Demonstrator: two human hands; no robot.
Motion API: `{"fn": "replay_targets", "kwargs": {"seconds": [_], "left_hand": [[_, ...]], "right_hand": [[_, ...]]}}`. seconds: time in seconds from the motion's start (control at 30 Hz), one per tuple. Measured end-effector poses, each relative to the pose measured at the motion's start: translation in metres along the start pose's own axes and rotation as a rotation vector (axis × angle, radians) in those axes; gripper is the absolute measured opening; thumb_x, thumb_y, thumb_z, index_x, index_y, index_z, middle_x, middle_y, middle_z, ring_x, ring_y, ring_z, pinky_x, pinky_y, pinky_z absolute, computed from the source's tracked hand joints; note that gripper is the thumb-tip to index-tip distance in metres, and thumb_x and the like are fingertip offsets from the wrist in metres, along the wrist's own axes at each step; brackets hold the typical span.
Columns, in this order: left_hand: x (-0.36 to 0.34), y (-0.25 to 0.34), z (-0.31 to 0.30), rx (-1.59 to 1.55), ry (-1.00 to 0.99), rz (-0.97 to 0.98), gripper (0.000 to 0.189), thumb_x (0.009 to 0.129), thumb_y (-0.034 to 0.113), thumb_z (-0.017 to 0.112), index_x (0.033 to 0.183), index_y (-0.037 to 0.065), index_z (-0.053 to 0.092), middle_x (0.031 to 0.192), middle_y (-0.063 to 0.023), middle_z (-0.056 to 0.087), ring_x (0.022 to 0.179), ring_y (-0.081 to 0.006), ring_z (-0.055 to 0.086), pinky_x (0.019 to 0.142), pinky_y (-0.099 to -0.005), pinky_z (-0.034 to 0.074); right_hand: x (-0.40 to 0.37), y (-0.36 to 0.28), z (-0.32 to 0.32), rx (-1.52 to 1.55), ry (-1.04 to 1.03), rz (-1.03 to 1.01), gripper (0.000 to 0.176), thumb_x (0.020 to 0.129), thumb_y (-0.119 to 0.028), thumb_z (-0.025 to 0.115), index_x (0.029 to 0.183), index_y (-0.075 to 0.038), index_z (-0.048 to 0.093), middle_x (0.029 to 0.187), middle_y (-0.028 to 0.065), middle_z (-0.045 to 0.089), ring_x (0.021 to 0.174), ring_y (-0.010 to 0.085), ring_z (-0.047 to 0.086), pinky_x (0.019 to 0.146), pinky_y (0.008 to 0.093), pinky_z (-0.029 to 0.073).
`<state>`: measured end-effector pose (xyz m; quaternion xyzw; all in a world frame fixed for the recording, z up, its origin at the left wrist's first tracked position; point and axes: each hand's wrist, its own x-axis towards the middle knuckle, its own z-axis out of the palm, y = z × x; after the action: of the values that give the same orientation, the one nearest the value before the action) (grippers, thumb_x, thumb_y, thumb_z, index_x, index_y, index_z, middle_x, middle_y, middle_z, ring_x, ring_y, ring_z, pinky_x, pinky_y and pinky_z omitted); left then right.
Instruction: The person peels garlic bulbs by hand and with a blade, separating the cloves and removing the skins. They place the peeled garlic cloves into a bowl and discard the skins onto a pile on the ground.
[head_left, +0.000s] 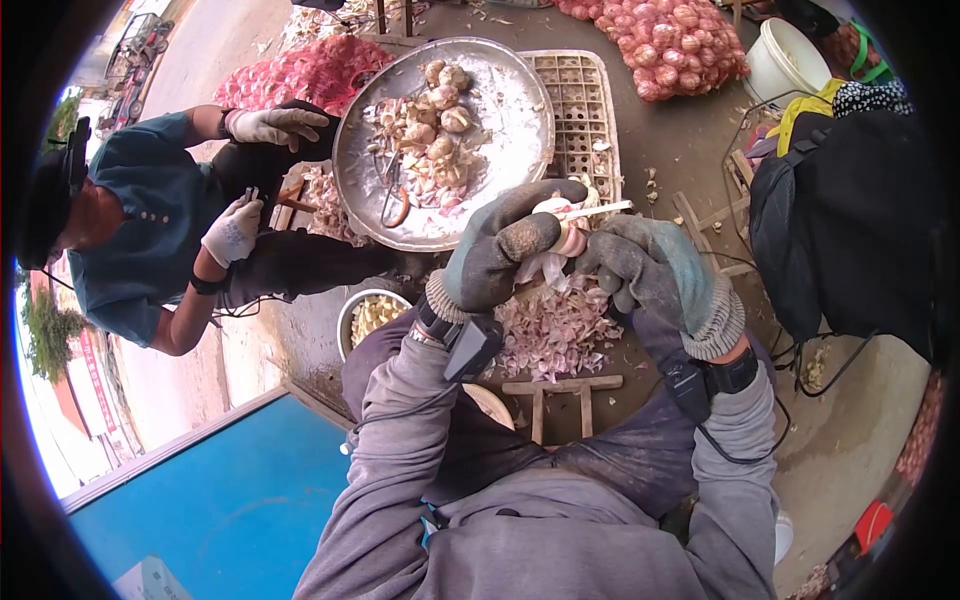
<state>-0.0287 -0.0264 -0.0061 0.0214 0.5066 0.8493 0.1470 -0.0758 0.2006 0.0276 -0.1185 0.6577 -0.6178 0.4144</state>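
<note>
In the head view, the left hand [503, 245], gloved, is holding a garlic bulb [572, 240] just off the lower right edge of the pan [512, 110], its fingers curling around it with only a narrow gap. A thin pale strip [602, 209] is lying across the top of the bulb; what it is, I cannot tell. The right hand [660, 272], also gloved, is sitting farther right of the pan, its fingers bending close together at the bulb's other side; whether they are gripping anything, I cannot tell.

The pan is holding whole bulbs [456, 119], loose cloves [440, 190] and a hooked tool [400, 210]. A crate [592, 72] is showing at the pan's right. Below the pan, a bowl [345, 328] is holding pale cloves [375, 313], and skins [558, 335] are piling up to its lower right. A net bag [675, 50] full of bulbs is standing right of the pan, with a bucket [778, 60] beyond it.

Left of the pan, a co-worker [140, 215] in gloves is gripping a small metal piece [251, 193] in one hand.

Far left of the pan, a banner [98, 380] is showing red characters, too small for reading.
</note>
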Motion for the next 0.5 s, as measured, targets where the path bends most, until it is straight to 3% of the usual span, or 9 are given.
{"fn": "replay_targets", "kwargs": {"seconds": [0.17, 0.3, 0.37, 0.43, 0.5], "left_hand": [[-0.003, 0.002, 0.001, -0.016, 0.008, -0.081, 0.052, 0.101, 0.026, 0.062, 0.142, -0.004, 0.051, 0.115, -0.0086, 0.066, 0.102, -0.0146, 0.062, 0.089, -0.0296, 0.050], [-0.005, 0.004, 0.004, -0.009, 0.012, -0.112, 0.050, 0.100, 0.023, 0.064, 0.141, -0.003, 0.053, 0.106, -0.0077, 0.068, 0.088, -0.0119, 0.064, 0.076, -0.0268, 0.051], [-0.003, 0.003, 0.001, 0.019, 0.020, -0.130, 0.049, 0.099, 0.023, 0.065, 0.139, -0.003, 0.054, 0.102, -0.0073, 0.068, 0.082, -0.0112, 0.064, 0.071, -0.0256, 0.051], [0.000, 0.000, -0.001, 0.328, 0.010, -0.025, 0.046, 0.098, 0.022, 0.067, 0.136, -0.003, 0.058, 0.095, -0.0072, 0.068, 0.070, -0.0109, 0.063, 0.061, -0.0250, 0.049], [-0.003, 0.003, 0.001, 0.263, 0.016, -0.064, 0.045, 0.098, 0.021, 0.067, 0.134, -0.003, 0.059, 0.094, -0.0074, 0.068, 0.068, -0.0118, 0.063, 0.059, -0.0251, 0.049]], "right_hand": [[-0.001, -0.002, -0.005, -0.012, -0.061, 0.019, 0.038, 0.103, -0.036, 0.059, 0.103, 0.002, 0.068, 0.078, 0.0021, 0.064, 0.060, 0.0065, 0.056, 0.050, 0.0224, 0.047], [-0.002, -0.006, 0.000, 0.045, -0.067, 0.021, 0.038, 0.103, -0.036, 0.059, 0.105, 0.001, 0.068, 0.081, 0.0032, 0.067, 0.058, 0.0059, 0.055, 0.049, 0.0215, 0.046], [0.001, -0.004, 0.004, 0.088, -0.001, 0.153, 0.039, 0.102, -0.038, 0.061, 0.105, 0.000, 0.068, 0.083, 0.0045, 0.069, 0.058, 0.0056, 0.055, 0.048, 0.0213, 0.046], [0.002, 0.007, 0.001, 0.073, -0.016, 0.129, 0.042, 0.101, -0.041, 0.063, 0.106, 0.000, 0.069, 0.081, 0.0043, 0.068, 0.057, 0.0055, 0.055, 0.047, 0.0214, 0.045], [0.003, 0.009, 0.002, 0.059, -0.034, 0.110, 0.045, 0.099, -0.044, 0.065, 0.107, 0.000, 0.069, 0.080, 0.0041, 0.067, 0.056, 0.0054, 0.055, 0.046, 0.0215, 0.044]]}}
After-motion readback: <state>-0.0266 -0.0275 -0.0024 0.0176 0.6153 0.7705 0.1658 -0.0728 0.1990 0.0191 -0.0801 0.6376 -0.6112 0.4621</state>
